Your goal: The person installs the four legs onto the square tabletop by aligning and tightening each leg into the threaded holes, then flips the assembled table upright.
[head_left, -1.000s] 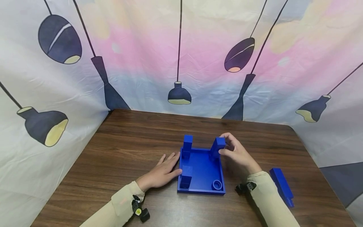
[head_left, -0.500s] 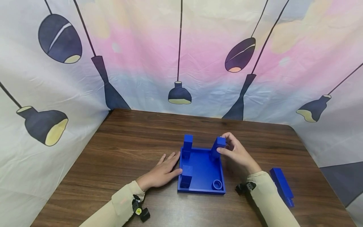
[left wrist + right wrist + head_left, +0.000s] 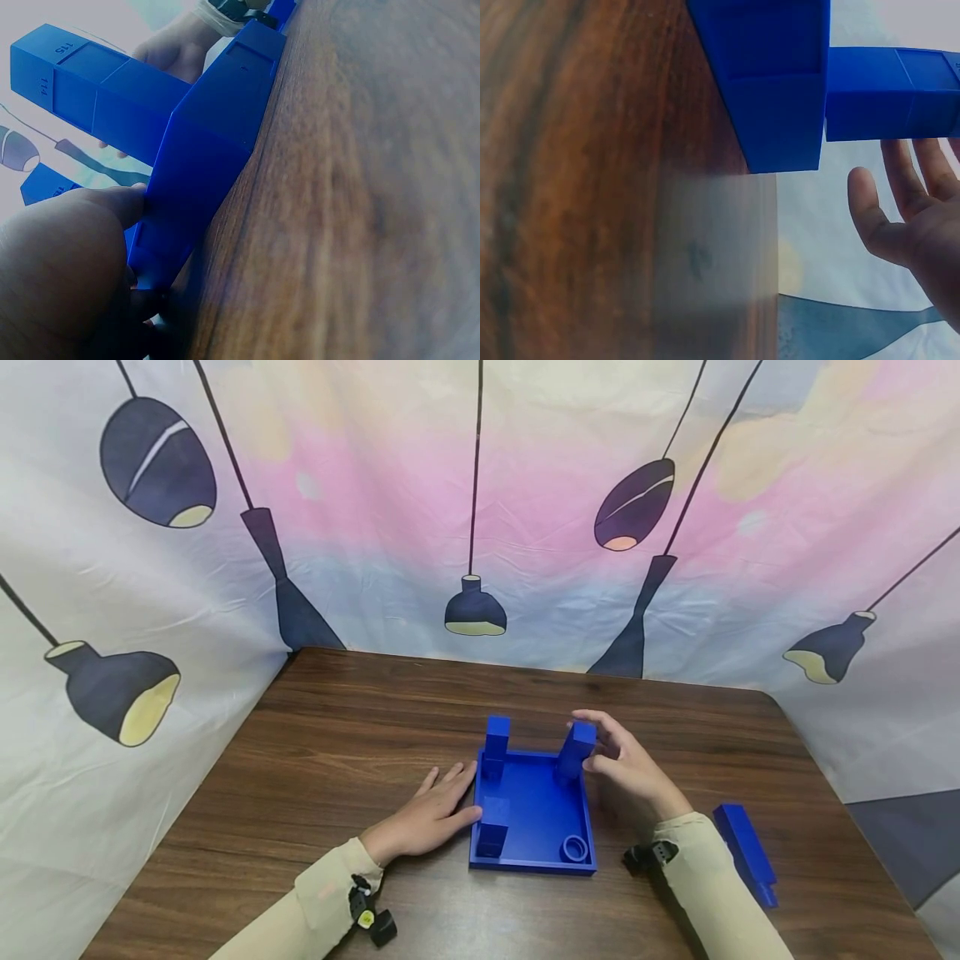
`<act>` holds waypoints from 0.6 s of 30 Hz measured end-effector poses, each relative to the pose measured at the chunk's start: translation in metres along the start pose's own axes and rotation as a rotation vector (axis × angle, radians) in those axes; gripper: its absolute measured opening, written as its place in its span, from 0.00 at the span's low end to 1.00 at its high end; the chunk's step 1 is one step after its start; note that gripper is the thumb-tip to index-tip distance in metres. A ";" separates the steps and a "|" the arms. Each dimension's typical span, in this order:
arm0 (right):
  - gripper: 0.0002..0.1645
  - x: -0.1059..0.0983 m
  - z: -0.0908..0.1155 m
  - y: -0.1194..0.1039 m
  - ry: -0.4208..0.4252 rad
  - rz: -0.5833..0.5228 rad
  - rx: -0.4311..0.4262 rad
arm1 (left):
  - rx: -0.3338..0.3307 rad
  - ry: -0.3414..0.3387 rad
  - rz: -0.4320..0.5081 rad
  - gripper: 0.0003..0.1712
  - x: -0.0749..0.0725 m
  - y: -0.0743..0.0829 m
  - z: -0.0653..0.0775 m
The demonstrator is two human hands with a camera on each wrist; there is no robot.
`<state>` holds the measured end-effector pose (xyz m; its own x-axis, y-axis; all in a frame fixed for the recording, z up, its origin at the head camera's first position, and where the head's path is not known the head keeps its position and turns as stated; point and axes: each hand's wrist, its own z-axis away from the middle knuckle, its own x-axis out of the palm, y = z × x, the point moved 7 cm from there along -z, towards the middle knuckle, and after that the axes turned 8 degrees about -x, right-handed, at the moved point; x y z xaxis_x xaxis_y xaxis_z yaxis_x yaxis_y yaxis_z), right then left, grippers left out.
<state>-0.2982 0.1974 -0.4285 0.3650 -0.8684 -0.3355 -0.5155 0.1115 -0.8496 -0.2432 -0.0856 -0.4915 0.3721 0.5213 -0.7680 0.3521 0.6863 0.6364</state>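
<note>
A square blue tray (image 3: 536, 814) with a low rim lies on the table. Blue square posts stand upright in three of its corners: far left (image 3: 497, 747), near left (image 3: 492, 828) and far right (image 3: 576, 750). The fourth corner shows a raised round socket (image 3: 574, 848). My left hand (image 3: 429, 817) lies with fingers extended against the tray's left side; its thumb touches the rim in the left wrist view. My right hand (image 3: 626, 768) is spread beside the far right post, its thumb (image 3: 866, 206) standing apart from it, with fingers behind the post.
A loose blue post (image 3: 746, 852) with a narrower end lies on the wooden table (image 3: 360, 718) at the right, beside my right sleeve (image 3: 720, 885). A printed cloth backdrop (image 3: 390, 527) hangs behind the table's far edge.
My right hand has let go of the far right post, its thumb drawn back to the right and its fingers spread. The post stays upright. The left hand has not moved.
</note>
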 end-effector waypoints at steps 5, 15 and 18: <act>0.38 0.004 0.000 0.002 -0.037 -0.015 0.032 | -0.006 -0.001 -0.002 0.45 0.000 -0.001 0.001; 0.32 0.009 -0.001 0.002 -0.051 -0.044 -0.010 | -0.012 -0.005 -0.007 0.45 0.001 -0.001 0.000; 0.31 0.010 -0.002 0.001 -0.058 -0.067 -0.045 | -0.009 -0.003 -0.004 0.45 0.001 0.000 0.000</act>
<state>-0.2967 0.1883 -0.4320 0.4432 -0.8438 -0.3026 -0.5219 0.0315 -0.8524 -0.2427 -0.0856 -0.4922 0.3731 0.5175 -0.7700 0.3458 0.6926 0.6330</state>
